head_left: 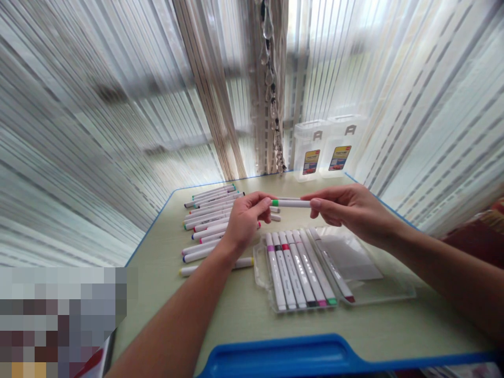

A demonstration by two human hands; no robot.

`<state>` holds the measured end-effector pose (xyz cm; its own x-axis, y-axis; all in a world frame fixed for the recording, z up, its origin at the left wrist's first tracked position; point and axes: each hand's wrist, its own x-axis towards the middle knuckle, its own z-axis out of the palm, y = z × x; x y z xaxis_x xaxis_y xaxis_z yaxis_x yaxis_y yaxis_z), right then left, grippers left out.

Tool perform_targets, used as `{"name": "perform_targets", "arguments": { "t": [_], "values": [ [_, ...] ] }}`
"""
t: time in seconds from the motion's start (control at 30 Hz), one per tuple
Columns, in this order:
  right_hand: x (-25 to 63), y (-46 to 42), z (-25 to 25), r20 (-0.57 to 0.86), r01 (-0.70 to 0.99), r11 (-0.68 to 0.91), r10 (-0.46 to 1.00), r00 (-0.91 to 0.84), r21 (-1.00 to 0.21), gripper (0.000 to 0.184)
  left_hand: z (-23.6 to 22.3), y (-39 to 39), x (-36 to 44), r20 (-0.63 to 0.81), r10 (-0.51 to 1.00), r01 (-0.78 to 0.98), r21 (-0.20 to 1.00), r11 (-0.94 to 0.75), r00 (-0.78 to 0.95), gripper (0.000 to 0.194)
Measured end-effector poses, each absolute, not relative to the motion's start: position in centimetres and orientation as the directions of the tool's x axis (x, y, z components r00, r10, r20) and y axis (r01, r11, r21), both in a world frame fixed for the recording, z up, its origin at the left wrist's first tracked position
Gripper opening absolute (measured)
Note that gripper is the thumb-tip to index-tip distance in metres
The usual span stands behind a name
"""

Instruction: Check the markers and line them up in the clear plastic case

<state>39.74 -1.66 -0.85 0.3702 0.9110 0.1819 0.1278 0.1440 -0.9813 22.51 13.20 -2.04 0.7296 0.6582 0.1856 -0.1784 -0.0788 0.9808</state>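
Note:
My left hand and my right hand hold one white marker with a green band level between them, each pinching one end, above the table. Just below lies a clear plastic case, open and flat, with several white markers side by side in its left half. To the left of my left hand, a row of several loose white markers with coloured caps lies on the table top.
The pale green table has a blue rim and a blue tray edge at the front. Two clear lidded boxes stand at the back by striped curtains and a hanging bead string.

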Motion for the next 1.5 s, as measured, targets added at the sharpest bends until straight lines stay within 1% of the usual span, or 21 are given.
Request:
{"name": "perform_targets", "arguments": {
  "t": [0.17, 0.37, 0.57, 0.73, 0.9, 1.0, 1.1, 1.2, 1.4, 1.5],
  "values": [
    [39.8, -1.7, -1.1, 0.185, 0.006, 0.194, 0.923, 0.337, -0.981, 0.028, -2.0, 13.3, 22.4, 0.163, 0.680, -0.166, 0.984, -0.061, 0.715, 0.016],
    [39.8, -1.8, -1.1, 0.197, -0.046, 0.220, 0.935, 0.294, -0.974, 0.028, -1.9, 13.4, 22.5, 0.161, 0.689, -0.180, 0.983, -0.045, 0.706, 0.015],
    [39.7, -1.8, -0.9, 0.158, -0.096, 0.194, 0.941, 0.298, -0.976, 0.030, -2.0, 13.4, 22.4, 0.156, 0.696, -0.191, 0.981, -0.027, 0.701, 0.014],
    [39.7, -1.7, -1.0, 0.150, -0.075, 0.183, 0.935, 0.322, -0.980, 0.032, -2.1, 13.4, 22.4, 0.143, 0.710, -0.176, 0.984, -0.028, 0.690, 0.014],
    [39.7, -1.5, -1.1, 0.144, 0.000, 0.158, 0.898, 0.417, -0.987, 0.036, -1.9, 13.3, 22.3, 0.125, 0.714, -0.147, 0.989, -0.031, 0.689, 0.015],
    [39.6, -1.4, -0.9, 0.106, -0.038, 0.138, 0.889, 0.445, -0.990, 0.037, -1.9, 13.3, 22.3, 0.128, 0.714, -0.143, 0.989, -0.040, 0.689, 0.016],
    [39.4, -1.3, -0.7, 0.064, -0.102, 0.120, 0.898, 0.434, -0.988, 0.035, -2.0, 13.3, 22.3, 0.130, 0.712, -0.137, 0.989, -0.047, 0.690, 0.016],
    [39.4, -1.4, -0.5, 0.042, -0.128, 0.105, 0.906, 0.420, -0.986, 0.033, -2.0, 13.4, 22.3, 0.136, 0.709, -0.142, 0.989, -0.052, 0.692, 0.017],
    [40.2, -1.1, -1.0, 0.094, -0.093, 0.150, 0.892, 0.443, -0.984, 0.026, -1.8, 13.3, 22.2, 0.142, 0.693, -0.158, 0.987, -0.040, 0.707, 0.017],
    [40.6, -0.8, -1.1, 0.120, -0.084, 0.177, 0.880, 0.460, -0.981, 0.026, -1.7, 13.2, 22.2, 0.139, 0.699, -0.167, 0.986, -0.028, 0.702, 0.016]
  ]
}}
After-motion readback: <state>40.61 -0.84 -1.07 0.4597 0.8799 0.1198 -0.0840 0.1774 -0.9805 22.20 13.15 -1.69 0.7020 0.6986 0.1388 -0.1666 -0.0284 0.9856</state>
